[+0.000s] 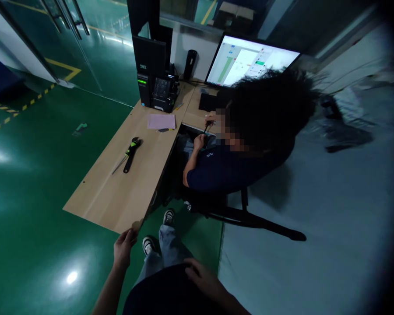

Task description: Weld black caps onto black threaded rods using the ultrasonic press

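At the near corner of the wooden desk (108, 192), my left hand (124, 247) has its fingers closed on the edge. My right hand (202, 275) rests low against my dark shirt, fingers stretched out and holding nothing. An adjustable wrench (131, 155) with a black and green handle lies on the desk. Beside it, partly overlapped, is a screwdriver (120, 164) with a thin metal shaft. Farther back lies a pink sheet or pad (161, 121), with a small dark tool partly under it.
A person (236, 162) in a dark shirt sits on a black chair (249, 216) at my right, holding a thin dark item. A label printer (157, 89), a handheld scanner (190, 63) and a lit monitor (246, 61) stand at the back. Green floor (42, 245) surrounds the desk.
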`<state>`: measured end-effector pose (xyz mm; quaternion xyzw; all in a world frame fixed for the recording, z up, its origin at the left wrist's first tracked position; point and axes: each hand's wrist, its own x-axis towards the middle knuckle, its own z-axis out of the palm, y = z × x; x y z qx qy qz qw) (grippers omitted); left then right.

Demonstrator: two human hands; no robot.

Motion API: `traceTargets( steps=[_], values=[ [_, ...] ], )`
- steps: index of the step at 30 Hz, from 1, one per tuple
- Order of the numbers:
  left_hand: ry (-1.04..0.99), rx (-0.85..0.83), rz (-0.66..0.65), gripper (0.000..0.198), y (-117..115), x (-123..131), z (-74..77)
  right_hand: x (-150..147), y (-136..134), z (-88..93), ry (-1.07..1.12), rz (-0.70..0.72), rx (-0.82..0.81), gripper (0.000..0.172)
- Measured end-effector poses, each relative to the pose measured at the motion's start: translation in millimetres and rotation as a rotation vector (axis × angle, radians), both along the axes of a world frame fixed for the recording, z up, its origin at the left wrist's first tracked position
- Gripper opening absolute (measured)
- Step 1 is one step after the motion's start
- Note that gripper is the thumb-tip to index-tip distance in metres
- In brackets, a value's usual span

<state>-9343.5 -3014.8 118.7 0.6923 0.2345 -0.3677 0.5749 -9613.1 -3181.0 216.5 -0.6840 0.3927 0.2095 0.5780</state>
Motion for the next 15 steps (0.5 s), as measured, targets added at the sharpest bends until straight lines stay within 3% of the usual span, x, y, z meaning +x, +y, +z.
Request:
traceTargets(
  steps=[7,15],
  values=[
    [0.025,0.023,-0.001,0.018,-13,4,-3.4,-5,-7,-9.6,0.020,-0.055,0.005,0.050],
    [0.048,0.020,-0.022,0.022,-12,11,-19.6,-4,-10,-16.1,0.008,-0.068,0.018,0.051]
  ],
)
